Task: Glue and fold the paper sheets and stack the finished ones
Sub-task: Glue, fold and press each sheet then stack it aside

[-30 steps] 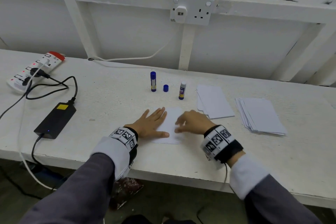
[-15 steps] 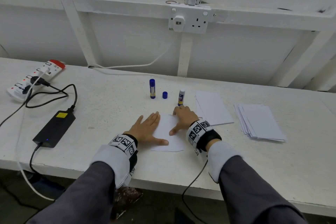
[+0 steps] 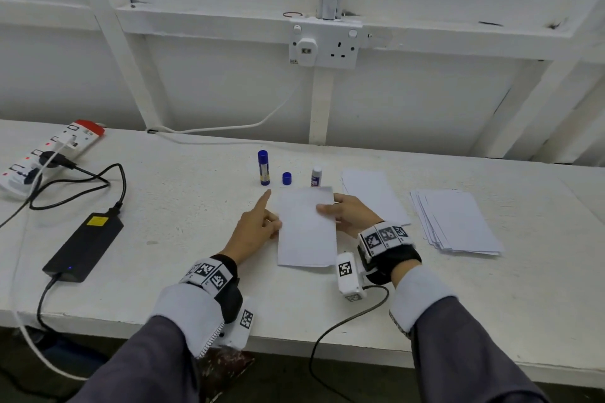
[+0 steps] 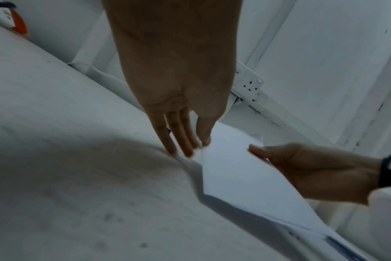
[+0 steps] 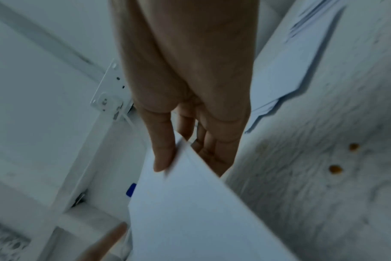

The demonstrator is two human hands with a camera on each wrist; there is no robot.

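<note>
Two hands are working one folded sheet (image 3: 306, 229) as I am watching from the remote desk: my right hand (image 3: 352, 214) is pinching its right edge, thumb on top and fingers beneath, while my left hand (image 3: 257, 227) is nipping the left edge with the index finger pointing free. I am judging the sheet partly lifted off the white bench (image 3: 183, 206), so a loose nip could be letting the glued halves slide and set crooked. Just beyond, the uncapped glue stick (image 3: 316, 176) is standing close enough to be toppled, its cap (image 3: 286, 179) and a capped stick (image 3: 263, 167) alongside. Rightward, a small pile (image 3: 376, 196) and a fanned stack (image 3: 458, 222) are waiting; a careless drop could be scattering either
</note>
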